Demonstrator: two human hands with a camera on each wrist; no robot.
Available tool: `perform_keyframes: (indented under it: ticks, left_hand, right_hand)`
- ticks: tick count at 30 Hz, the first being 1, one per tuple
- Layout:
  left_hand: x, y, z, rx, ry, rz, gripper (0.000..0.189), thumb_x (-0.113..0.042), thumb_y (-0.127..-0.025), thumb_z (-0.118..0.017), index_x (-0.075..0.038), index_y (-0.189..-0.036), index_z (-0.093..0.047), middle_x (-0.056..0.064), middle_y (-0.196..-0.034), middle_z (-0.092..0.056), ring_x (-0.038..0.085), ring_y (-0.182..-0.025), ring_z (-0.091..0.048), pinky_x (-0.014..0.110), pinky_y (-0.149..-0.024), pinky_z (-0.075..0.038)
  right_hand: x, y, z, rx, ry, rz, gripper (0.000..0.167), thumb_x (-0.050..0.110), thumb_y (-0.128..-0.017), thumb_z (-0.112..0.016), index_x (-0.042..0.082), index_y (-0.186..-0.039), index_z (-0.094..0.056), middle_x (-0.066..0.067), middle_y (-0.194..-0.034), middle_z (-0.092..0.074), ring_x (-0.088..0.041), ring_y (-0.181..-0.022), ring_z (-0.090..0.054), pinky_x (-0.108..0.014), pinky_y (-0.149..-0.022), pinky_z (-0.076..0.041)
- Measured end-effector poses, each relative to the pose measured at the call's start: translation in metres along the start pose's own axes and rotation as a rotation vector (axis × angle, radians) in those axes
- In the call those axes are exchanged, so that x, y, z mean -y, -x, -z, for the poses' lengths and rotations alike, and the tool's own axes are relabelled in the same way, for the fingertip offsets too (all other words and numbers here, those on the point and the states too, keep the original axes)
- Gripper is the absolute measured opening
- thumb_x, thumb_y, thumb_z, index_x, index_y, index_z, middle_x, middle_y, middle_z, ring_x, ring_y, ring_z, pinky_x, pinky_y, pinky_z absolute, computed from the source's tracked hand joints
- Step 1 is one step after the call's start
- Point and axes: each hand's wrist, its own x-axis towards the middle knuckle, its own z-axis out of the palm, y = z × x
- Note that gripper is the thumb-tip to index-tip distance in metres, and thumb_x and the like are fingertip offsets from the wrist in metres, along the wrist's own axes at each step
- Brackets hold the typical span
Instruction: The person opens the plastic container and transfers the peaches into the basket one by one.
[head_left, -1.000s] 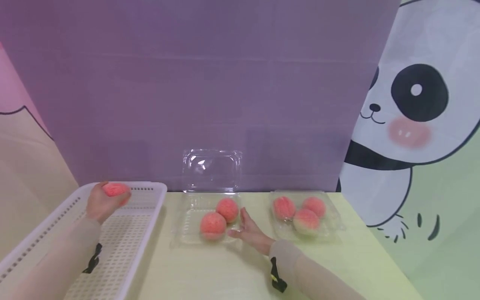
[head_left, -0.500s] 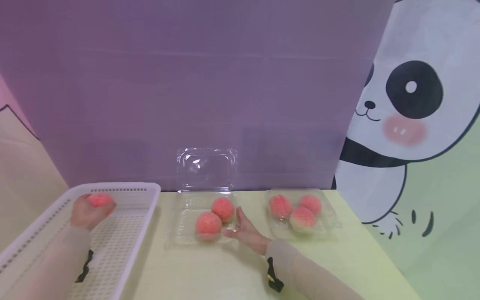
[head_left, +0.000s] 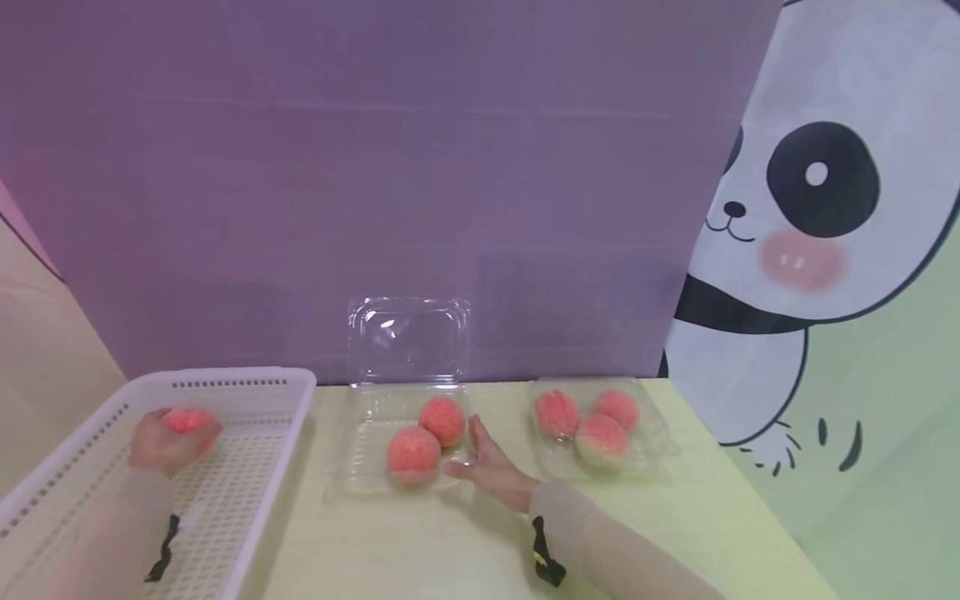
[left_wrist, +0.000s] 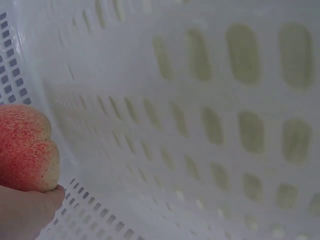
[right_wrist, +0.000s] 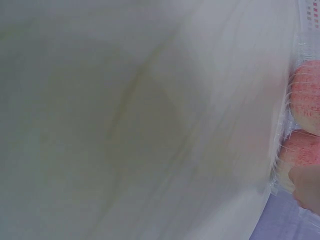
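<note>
My left hand (head_left: 161, 446) grips a red-pink peach (head_left: 187, 419) inside the white basket (head_left: 300, 417). Seen from the left wrist, that peach (left_wrist: 25, 150) shows its crease and pale side, with a finger (left_wrist: 35, 205) under it. At the centre of the table stands a clear plastic clamshell container (head_left: 367, 454), its lid (head_left: 408, 337) raised at the back. Two peaches, a nearer one (head_left: 414, 455) and a farther one (head_left: 442, 421), lie in its right half. My right hand (head_left: 498, 475), thumb and fingers spread, rests against the container's right edge.
On the right, a second clear container (head_left: 551, 467) holds three peaches, among them a pale-bottomed one (head_left: 602, 440). The light yellow table (head_left: 420, 550) ends at a purple backdrop (head_left: 450, 167). A panda picture (head_left: 817, 183) covers the right wall.
My left hand has gone left and down into the basket with the peach. My right hand stays beside the container. The whole head view has shifted slightly.
</note>
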Motion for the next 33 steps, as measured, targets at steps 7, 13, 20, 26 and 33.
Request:
perform_keyframes:
  ticks: [7, 13, 20, 26, 33]
  left_hand:
    - [0.001, -0.002, -0.003, -0.020, -0.006, -0.025, 0.077, -0.027, -0.077, -0.064, 0.020, -0.127, -0.029, 0.039, -0.117, -0.042, 0.048, -0.103, -0.045, 0.049, -0.083, -0.046]
    - [0.008, -0.005, 0.000, -0.082, -0.086, -0.078, 0.057, -0.029, -0.073, -0.068, 0.015, -0.104, -0.048, 0.031, -0.090, -0.057, 0.033, -0.076, -0.055, 0.028, -0.056, -0.043]
    - [0.013, -0.011, 0.003, -0.028, -0.085, -0.065, 0.057, -0.031, -0.075, -0.067, 0.015, -0.104, -0.050, 0.025, -0.084, -0.060, 0.019, -0.067, -0.052, 0.023, -0.056, -0.043]
    - [0.019, -0.010, 0.003, 0.017, -0.086, -0.099, 0.055, -0.035, -0.079, -0.065, 0.012, -0.104, -0.052, 0.020, -0.082, -0.059, 0.016, -0.066, -0.048, 0.023, -0.057, -0.040]
    - [0.021, -0.011, -0.001, 0.079, -0.047, -0.088, 0.065, -0.040, -0.083, -0.061, 0.008, -0.124, -0.041, 0.029, -0.105, -0.053, 0.017, -0.070, -0.052, 0.022, -0.055, -0.043]
  right_hand:
    - [0.000, 0.000, 0.000, -0.007, -0.009, 0.005, 0.100, 0.027, -0.082, -0.067, 0.010, -0.147, 0.008, -0.012, -0.154, 0.005, -0.036, -0.140, -0.006, -0.051, -0.112, -0.013]
    - [-0.001, 0.001, -0.004, -0.002, -0.024, 0.034, 0.100, 0.024, -0.082, -0.067, 0.005, -0.146, 0.008, -0.018, -0.153, 0.005, -0.038, -0.139, -0.005, -0.050, -0.112, -0.014]
    - [0.000, 0.002, -0.003, -0.009, -0.021, 0.025, 0.099, 0.024, -0.083, -0.066, 0.007, -0.146, 0.008, -0.015, -0.154, 0.005, -0.034, -0.140, -0.003, -0.048, -0.113, -0.012]
    - [0.002, 0.005, -0.003, -0.003, 0.018, 0.018, 0.098, 0.026, -0.084, -0.065, 0.007, -0.146, 0.009, -0.015, -0.153, 0.004, -0.035, -0.140, -0.004, -0.050, -0.113, -0.012]
    - [0.003, 0.004, 0.000, -0.006, 0.037, 0.001, 0.098, 0.031, -0.084, -0.065, 0.010, -0.147, 0.009, -0.011, -0.154, 0.004, -0.033, -0.140, -0.006, -0.050, -0.113, -0.013]
